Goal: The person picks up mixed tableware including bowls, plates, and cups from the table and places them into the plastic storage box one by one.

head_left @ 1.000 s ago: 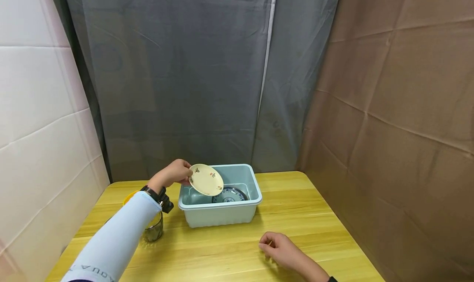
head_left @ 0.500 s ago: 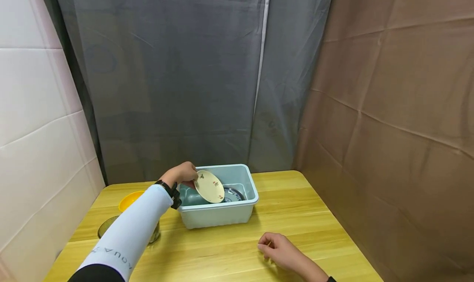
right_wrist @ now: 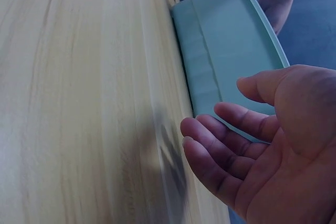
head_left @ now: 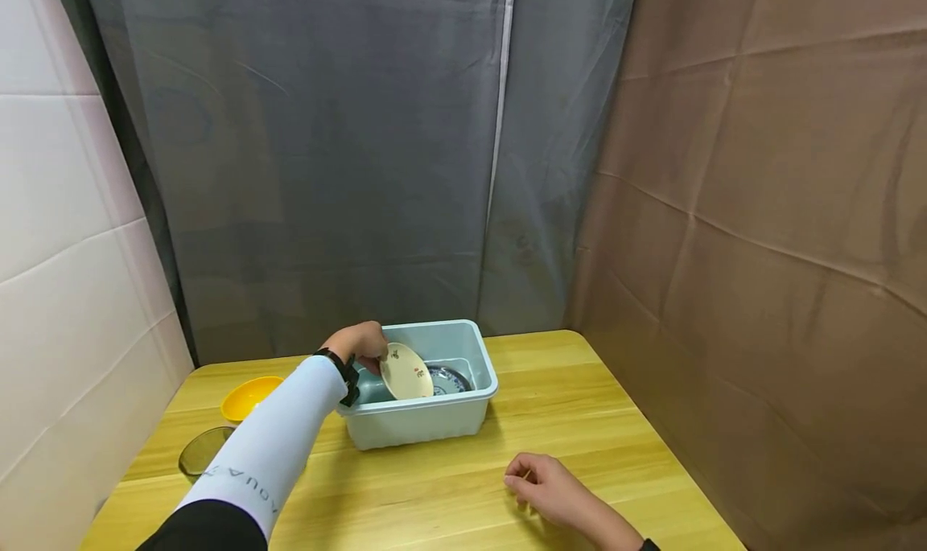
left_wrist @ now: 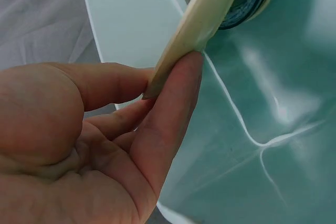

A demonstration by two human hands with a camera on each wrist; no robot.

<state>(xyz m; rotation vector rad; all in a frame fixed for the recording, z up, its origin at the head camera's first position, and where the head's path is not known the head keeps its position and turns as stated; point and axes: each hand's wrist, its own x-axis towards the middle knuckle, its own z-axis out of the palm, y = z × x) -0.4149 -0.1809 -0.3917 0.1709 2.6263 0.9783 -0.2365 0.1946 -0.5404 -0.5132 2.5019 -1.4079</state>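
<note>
My left hand (head_left: 364,345) pinches a cream plate (head_left: 407,372) by its edge, thumb on one face and fingers on the other. Small printed motifs dot the plate, which tilts steeply inside the pale blue plastic tub (head_left: 420,430). In the left wrist view the cream plate (left_wrist: 197,27) appears nearly edge-on over the tub floor (left_wrist: 231,150). Farther right in the tub lies a blue-and-white patterned plate (head_left: 449,380), stacked on others in the left wrist view. My right hand (head_left: 546,487) hovers over the table at front right, fingers loosely curled around nothing.
A yellow bowl (head_left: 249,396) sits on the wooden table (head_left: 608,430) left of the tub. In front of it, a dark see-through glass bowl (head_left: 203,452) is partly hidden by my left sleeve (head_left: 278,438). Cloth curtains (head_left: 311,173) enclose the table at the back and sides.
My left hand has carried the cream plate lower into the tub and tipped it more upright. The yellow bowl shows more from behind the sleeve. The right hand has stayed still.
</note>
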